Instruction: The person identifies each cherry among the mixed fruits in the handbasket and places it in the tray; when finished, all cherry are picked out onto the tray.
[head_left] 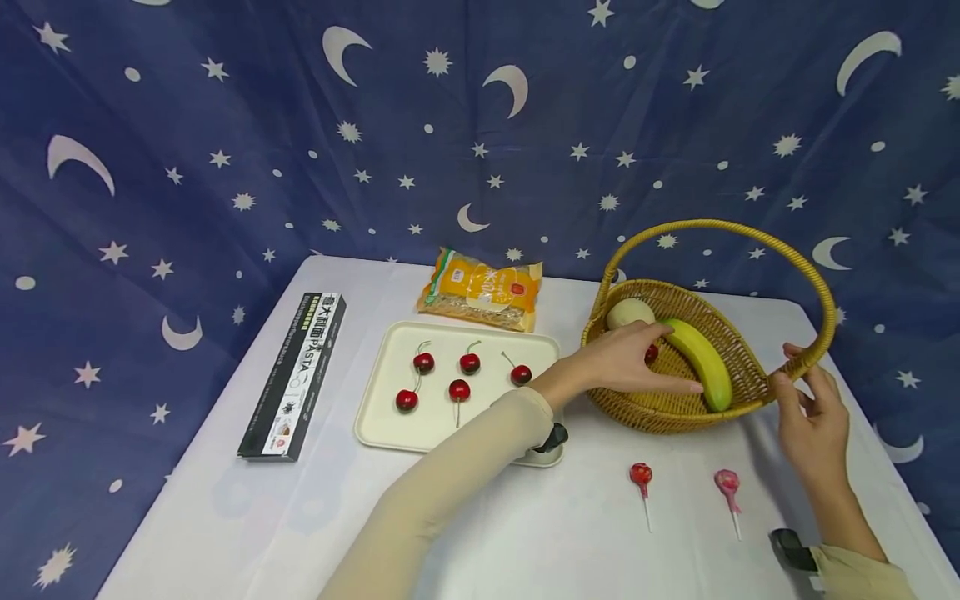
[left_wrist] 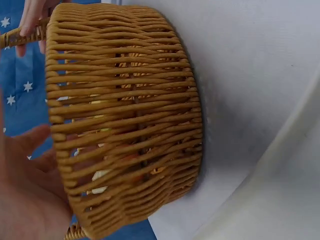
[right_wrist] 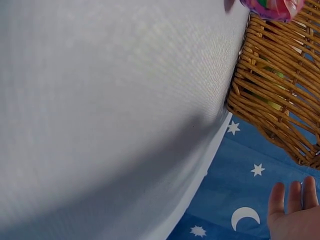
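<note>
My left hand (head_left: 656,362) reaches into the wicker basket (head_left: 675,417) with its fingers stretched toward the banana (head_left: 701,354). A red cherry (head_left: 652,353) shows between thumb and fingers, and no grip on it is visible. A pale round fruit (head_left: 630,312) lies behind. My right hand (head_left: 787,367) pinches the basket handle (head_left: 813,350) at its right end. In the left wrist view the basket wall (left_wrist: 130,115) fills the frame with my palm (left_wrist: 25,200) beside it. The right wrist view shows the basket (right_wrist: 280,90) and straight fingertips (right_wrist: 295,212).
A cream tray (head_left: 382,417) holds several cherries (head_left: 460,389). Behind it lies an orange packet (head_left: 482,292), and a black pasta box (head_left: 296,375) lies at the left. Two lollipops (head_left: 641,475) (head_left: 726,482) lie on the white table in front of the basket. A starry blue cloth hangs behind.
</note>
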